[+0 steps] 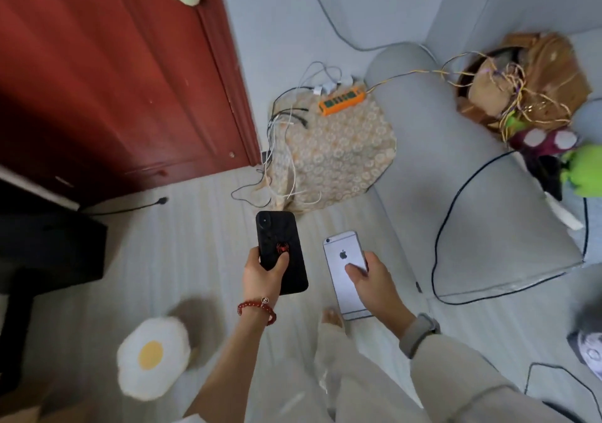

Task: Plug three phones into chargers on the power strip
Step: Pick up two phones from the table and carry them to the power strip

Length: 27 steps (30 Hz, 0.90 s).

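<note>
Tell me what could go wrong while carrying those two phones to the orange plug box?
The tangled white and black charger cables trail onto the floor, so a foot might catch them and tug the orange power strip off the patterned cloth. The left hand grips the black phone near its bottom; the right hand grips the silver phone. Either could slip.

Soft, even daylight, faint shadows; wide-angle bending at the edges, slight blur throughout, the door [97, 74] darkest at left.
</note>
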Tool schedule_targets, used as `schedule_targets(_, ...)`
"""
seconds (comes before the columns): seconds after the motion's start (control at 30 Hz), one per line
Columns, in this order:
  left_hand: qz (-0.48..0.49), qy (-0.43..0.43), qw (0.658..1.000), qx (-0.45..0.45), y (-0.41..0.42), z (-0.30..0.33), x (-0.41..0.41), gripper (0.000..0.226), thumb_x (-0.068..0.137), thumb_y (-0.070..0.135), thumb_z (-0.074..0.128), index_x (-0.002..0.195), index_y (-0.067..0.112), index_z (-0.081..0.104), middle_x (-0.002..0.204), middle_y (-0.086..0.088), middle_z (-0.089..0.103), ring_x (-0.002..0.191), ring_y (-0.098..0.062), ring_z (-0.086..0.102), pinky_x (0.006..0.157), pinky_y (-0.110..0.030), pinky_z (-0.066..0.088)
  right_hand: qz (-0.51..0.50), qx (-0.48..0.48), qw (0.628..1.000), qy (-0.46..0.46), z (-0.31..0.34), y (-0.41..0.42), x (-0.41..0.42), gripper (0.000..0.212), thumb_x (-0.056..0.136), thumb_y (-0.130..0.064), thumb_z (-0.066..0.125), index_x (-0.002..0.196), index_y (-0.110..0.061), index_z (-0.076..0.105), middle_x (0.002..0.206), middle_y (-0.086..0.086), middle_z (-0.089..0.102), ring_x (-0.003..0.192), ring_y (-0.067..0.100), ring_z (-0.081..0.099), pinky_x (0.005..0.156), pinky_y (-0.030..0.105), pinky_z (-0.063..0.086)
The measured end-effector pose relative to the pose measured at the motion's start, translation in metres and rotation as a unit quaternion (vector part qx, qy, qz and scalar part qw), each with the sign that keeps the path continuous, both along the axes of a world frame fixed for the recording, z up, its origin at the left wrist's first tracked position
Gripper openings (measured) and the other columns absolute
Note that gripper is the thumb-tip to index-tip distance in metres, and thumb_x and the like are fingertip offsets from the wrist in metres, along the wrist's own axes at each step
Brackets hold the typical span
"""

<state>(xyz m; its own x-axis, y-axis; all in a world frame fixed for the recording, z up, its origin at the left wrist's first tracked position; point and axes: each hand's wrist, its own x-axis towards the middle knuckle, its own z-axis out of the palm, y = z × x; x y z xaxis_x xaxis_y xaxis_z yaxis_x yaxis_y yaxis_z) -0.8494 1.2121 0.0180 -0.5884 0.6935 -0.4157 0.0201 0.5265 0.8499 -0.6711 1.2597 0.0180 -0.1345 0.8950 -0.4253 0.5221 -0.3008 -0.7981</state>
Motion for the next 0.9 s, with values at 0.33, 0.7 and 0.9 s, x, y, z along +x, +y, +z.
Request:
schedule_targets(0.33, -0.027, -0.009, 0.999, -0.029, 0.199, -0.025, -0.031, 0.024, 0.081, 0.022, 0.064, 0.099, 0.010, 0.053, 0.087, -0.003, 0.059, 0.078, -0.016, 0.058, 0.064, -0.029, 0.051, -0.012, -0.031, 0.999, -0.026, -0.011, 0.208, -0.027, 0.014, 0.087, -0.014, 0.053, 0.096, -0.003, 0.053, 0.084, 0.006, 0.058, 0.077, 0.024, 0.054, 0.067, 0.030, 0.041)
schedule_targets(0.7, -0.093, -0.084, 0.987, -0.096, 0.407, -0.114, -0.086, 0.028, 0.090, 0.020, 0.052, 0.114, 0.007, 0.047, 0.099, -0.007, 0.057, 0.089, -0.023, 0.056, 0.073, -0.030, 0.044, -0.034, -0.130, 0.986, -0.094, -0.092, 0.418, -0.090, 0.021, 0.093, -0.007, 0.036, 0.110, -0.004, 0.047, 0.088, 0.010, 0.051, 0.062, 0.017, 0.044, 0.052, 0.027, 0.034)
schedule_targets(0.9, -0.117, -0.118, 0.974, -0.157, 0.481, -0.175, -0.085, 0.031, 0.092, 0.015, 0.044, 0.122, 0.007, 0.040, 0.112, -0.013, 0.055, 0.101, -0.030, 0.056, 0.088, -0.042, 0.050, -0.005, -0.139, 0.979, -0.151, -0.157, 0.511, -0.098, 0.007, 0.095, -0.009, 0.032, 0.093, -0.012, 0.039, 0.066, 0.001, 0.039, 0.052, 0.014, 0.034, 0.046, 0.025, 0.024)
